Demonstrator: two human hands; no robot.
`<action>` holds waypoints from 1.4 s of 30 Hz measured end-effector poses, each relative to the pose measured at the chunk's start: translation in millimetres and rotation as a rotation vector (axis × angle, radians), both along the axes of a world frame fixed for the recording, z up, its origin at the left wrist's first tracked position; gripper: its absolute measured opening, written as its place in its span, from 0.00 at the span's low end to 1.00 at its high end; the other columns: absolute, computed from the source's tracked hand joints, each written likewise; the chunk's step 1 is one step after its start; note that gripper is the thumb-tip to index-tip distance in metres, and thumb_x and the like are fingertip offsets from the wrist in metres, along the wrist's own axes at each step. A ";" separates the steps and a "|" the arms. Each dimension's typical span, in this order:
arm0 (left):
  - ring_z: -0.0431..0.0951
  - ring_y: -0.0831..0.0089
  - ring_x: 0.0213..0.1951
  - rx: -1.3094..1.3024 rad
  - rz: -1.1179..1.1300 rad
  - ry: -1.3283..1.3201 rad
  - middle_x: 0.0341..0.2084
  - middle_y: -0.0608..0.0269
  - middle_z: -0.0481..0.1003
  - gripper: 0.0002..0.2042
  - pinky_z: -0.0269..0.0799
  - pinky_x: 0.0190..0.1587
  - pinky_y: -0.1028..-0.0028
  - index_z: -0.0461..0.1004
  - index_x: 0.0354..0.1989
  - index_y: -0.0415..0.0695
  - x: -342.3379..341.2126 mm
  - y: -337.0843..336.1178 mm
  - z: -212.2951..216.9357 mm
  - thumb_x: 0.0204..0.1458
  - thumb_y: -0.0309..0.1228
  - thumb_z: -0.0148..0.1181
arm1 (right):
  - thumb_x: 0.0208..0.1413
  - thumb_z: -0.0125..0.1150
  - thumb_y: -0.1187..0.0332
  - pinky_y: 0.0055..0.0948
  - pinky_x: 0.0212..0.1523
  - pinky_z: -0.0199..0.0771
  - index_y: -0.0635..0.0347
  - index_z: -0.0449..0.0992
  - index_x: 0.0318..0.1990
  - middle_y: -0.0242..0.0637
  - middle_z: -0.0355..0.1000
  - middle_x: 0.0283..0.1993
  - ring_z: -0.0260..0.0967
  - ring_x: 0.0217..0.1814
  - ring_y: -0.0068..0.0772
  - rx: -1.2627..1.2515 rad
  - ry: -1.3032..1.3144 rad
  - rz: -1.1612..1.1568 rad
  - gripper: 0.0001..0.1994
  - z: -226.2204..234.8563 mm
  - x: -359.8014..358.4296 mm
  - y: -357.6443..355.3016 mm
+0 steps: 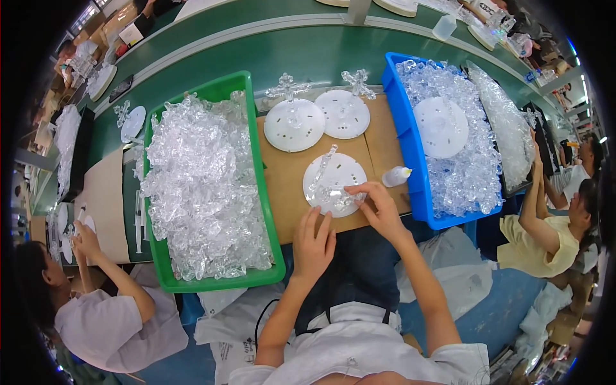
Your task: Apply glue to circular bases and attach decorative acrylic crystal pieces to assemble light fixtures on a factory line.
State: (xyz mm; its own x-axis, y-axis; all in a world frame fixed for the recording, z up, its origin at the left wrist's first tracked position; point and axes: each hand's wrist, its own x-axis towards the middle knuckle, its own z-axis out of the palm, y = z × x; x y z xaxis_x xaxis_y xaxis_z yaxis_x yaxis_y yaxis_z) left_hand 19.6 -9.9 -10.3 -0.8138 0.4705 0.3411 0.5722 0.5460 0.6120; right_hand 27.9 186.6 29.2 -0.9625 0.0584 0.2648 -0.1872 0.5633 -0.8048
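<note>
A round, flat white disc (351, 168) lies face up on a brown cardboard sheet (276, 186), close to the front edge and about midway between its left and right edges. Small dark slots or holes dot its surface. On it is clear, glossy moulded plastic: a slender, knobbly transparent arm (325, 164) slants from the disc's middle to its back rim, and a shinier clear patch sits around the centre, its exact shape hard to make out. The left hand (314, 247) has its fingertips at the front rim; the right hand (380, 208) bends its fingers over the right side.
</note>
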 end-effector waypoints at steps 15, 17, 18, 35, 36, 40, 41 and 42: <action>0.66 0.62 0.32 -0.025 -0.009 0.124 0.29 0.57 0.66 0.22 0.63 0.35 0.66 0.73 0.53 0.48 -6.1 17.0 5.6 0.47 0.25 0.62 | 0.53 0.58 0.77 0.34 0.53 0.66 0.68 0.66 0.52 0.48 0.67 0.53 0.66 0.54 0.38 -0.194 0.122 -0.778 0.18 -12.8 49.6 -26.9; 0.66 0.63 0.31 0.009 0.001 0.132 0.28 0.58 0.66 0.21 0.63 0.34 0.67 0.74 0.52 0.48 -7.1 20.1 3.8 0.46 0.24 0.63 | 0.53 0.58 0.76 0.35 0.55 0.65 0.68 0.64 0.55 0.49 0.65 0.56 0.65 0.58 0.40 -0.189 0.119 -0.810 0.21 -14.6 40.2 -26.9; 0.66 0.63 0.29 0.046 0.024 0.142 0.27 0.59 0.66 0.20 0.63 0.32 0.67 0.75 0.51 0.48 -9.2 21.2 2.9 0.46 0.24 0.64 | 0.54 0.59 0.75 0.35 0.59 0.62 0.68 0.61 0.57 0.49 0.63 0.58 0.63 0.60 0.41 -0.176 0.134 -0.797 0.23 -15.1 31.4 -25.7; 0.69 0.69 0.28 0.221 0.186 0.057 0.27 0.60 0.67 0.12 0.65 0.30 0.74 0.78 0.39 0.39 -8.3 43.4 -0.8 0.43 0.19 0.67 | 0.43 0.68 0.71 0.25 0.37 0.73 0.63 0.71 0.47 0.37 0.73 0.39 0.72 0.36 0.25 -0.277 -0.143 -0.571 0.21 -12.3 95.4 -46.9; 0.68 0.70 0.28 0.223 0.189 0.060 0.27 0.60 0.67 0.12 0.65 0.30 0.74 0.78 0.38 0.39 -9.1 43.2 -0.7 0.43 0.19 0.67 | 0.43 0.68 0.71 0.25 0.37 0.73 0.63 0.71 0.47 0.37 0.73 0.39 0.72 0.36 0.25 -0.285 -0.154 -0.575 0.21 -12.5 94.1 -48.0; 0.68 0.70 0.28 0.212 0.189 0.052 0.29 0.60 0.67 0.11 0.65 0.30 0.74 0.78 0.37 0.39 -8.8 43.8 3.0 0.43 0.19 0.67 | 0.42 0.68 0.68 0.25 0.31 0.73 0.61 0.74 0.42 0.38 0.73 0.36 0.72 0.29 0.29 -0.150 -0.191 -0.565 0.17 -10.3 83.9 -44.4; 0.68 0.70 0.28 0.206 0.191 0.048 0.29 0.60 0.67 0.11 0.65 0.30 0.74 0.78 0.37 0.39 -8.8 43.6 1.9 0.43 0.19 0.67 | 0.42 0.68 0.68 0.26 0.31 0.73 0.61 0.74 0.41 0.39 0.73 0.36 0.73 0.29 0.30 -0.135 -0.216 -0.560 0.17 -7.4 82.5 -44.2; 0.68 0.71 0.28 0.214 0.191 0.037 0.29 0.60 0.67 0.11 0.65 0.30 0.75 0.78 0.37 0.39 -8.8 43.4 1.0 0.43 0.19 0.67 | 0.43 0.68 0.68 0.26 0.31 0.73 0.61 0.74 0.41 0.39 0.73 0.36 0.73 0.29 0.31 -0.120 -0.239 -0.554 0.17 -4.0 80.8 -43.7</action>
